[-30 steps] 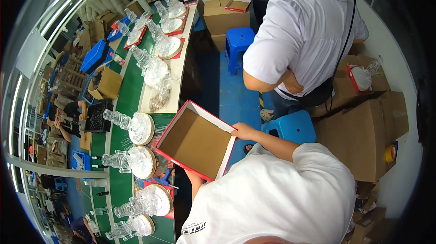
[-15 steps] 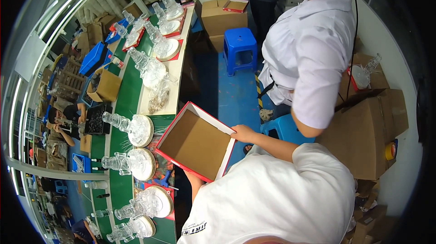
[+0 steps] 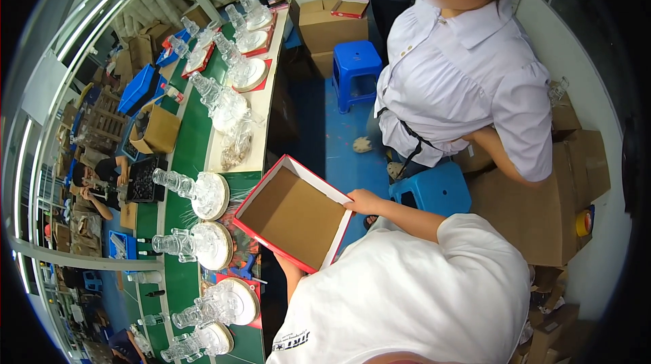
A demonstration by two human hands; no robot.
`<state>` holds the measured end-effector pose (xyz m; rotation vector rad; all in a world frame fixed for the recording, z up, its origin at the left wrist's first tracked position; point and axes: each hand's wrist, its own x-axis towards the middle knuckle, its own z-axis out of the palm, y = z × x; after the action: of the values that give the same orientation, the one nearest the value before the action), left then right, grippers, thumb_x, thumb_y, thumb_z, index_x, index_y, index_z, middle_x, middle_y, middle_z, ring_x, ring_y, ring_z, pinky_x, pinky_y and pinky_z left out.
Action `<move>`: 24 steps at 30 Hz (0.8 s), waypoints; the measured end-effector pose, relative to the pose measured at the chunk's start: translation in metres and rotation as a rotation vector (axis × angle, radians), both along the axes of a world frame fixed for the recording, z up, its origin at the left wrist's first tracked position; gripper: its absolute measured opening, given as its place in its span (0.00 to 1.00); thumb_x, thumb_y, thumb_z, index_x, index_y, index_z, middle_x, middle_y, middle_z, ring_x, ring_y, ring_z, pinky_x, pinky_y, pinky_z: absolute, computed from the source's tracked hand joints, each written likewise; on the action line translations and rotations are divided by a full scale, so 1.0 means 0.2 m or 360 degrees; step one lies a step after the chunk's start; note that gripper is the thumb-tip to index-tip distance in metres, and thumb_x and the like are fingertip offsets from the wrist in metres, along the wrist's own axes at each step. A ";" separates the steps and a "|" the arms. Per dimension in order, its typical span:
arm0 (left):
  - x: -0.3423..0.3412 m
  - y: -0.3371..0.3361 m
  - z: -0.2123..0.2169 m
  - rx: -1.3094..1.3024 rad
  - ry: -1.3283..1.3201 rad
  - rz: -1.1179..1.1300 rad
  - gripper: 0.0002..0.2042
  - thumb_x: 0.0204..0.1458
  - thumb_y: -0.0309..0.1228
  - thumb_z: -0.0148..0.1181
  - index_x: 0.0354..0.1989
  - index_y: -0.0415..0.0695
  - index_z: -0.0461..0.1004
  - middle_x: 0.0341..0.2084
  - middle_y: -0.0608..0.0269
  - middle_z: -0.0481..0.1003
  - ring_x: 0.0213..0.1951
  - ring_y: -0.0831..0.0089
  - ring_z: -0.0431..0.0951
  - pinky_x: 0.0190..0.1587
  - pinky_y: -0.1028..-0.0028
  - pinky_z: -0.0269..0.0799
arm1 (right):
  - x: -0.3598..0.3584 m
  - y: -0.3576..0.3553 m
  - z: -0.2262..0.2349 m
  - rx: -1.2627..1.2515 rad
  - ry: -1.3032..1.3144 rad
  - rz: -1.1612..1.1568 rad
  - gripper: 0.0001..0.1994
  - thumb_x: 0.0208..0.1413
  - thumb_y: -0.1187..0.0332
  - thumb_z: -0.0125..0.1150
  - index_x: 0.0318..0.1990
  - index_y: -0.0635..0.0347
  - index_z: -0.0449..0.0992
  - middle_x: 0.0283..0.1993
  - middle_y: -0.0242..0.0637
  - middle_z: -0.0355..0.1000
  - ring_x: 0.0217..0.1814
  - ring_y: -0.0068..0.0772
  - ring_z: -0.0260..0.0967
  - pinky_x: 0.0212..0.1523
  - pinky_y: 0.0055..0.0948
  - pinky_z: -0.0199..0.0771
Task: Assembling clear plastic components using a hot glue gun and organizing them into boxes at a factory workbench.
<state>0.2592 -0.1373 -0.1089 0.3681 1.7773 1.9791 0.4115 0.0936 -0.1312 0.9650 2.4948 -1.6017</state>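
Note:
Between my hands is a shallow box (image 3: pixel 295 218), open at the top, with red outer sides, white inner walls and a bare brown bottom. My right hand (image 3: pixel 365 201) grips its right corner, fingers closed over the edge. Under the lower left side my left hand (image 3: pixel 290 268) holds the box, its fingers mostly hidden beneath. Beside the box on the bench, clear glass pieces with stepped necks lie on round white bases; the closest are a glass piece (image 3: pixel 207 194) and another glass piece (image 3: pixel 210 245).
A long green bench (image 3: pixel 183 154) runs along the left with several more glass pieces. A blue glue gun (image 3: pixel 245 268) lies near its edge. Ahead stand a blue stool (image 3: pixel 355 69) and cartons; another stool (image 3: pixel 434 191) is at right, near a person in white (image 3: pixel 461 86).
The person in the white blouse has turned toward me and shifted, with an arm now bent at the waist. My hands and the box have barely moved.

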 end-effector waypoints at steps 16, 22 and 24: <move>-0.01 -0.01 0.05 -0.0070 -0.0006 -0.0239 0.17 0.61 0.39 0.43 0.51 0.40 0.62 0.43 0.62 0.69 0.42 0.72 0.71 0.43 0.74 0.69 | 0.01 -0.04 -0.09 -0.0558 -0.0011 -0.0016 0.13 0.51 0.66 0.52 0.37 0.66 0.76 0.30 0.41 0.76 0.25 0.29 0.76 0.29 0.25 0.76; -0.04 0.04 0.19 0.0197 -0.0138 -0.0031 0.15 0.59 0.36 0.46 0.49 0.40 0.64 0.40 0.62 0.72 0.39 0.75 0.72 0.42 0.77 0.67 | 0.01 0.00 -0.14 -0.0417 0.0008 -0.0166 0.13 0.50 0.65 0.51 0.33 0.66 0.76 0.29 0.42 0.76 0.27 0.32 0.75 0.32 0.30 0.75; -0.06 0.03 0.23 0.0263 -0.0284 -0.0001 0.15 0.59 0.35 0.46 0.50 0.40 0.64 0.40 0.62 0.72 0.40 0.75 0.72 0.43 0.76 0.67 | 0.01 0.01 -0.12 -0.0223 -0.0033 -0.0146 0.13 0.49 0.64 0.51 0.33 0.66 0.76 0.29 0.42 0.76 0.27 0.33 0.75 0.32 0.31 0.74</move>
<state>0.2474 -0.1316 -0.0626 0.2357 1.5100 2.0947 0.4130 0.0960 -0.1543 1.0856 2.3200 -1.7547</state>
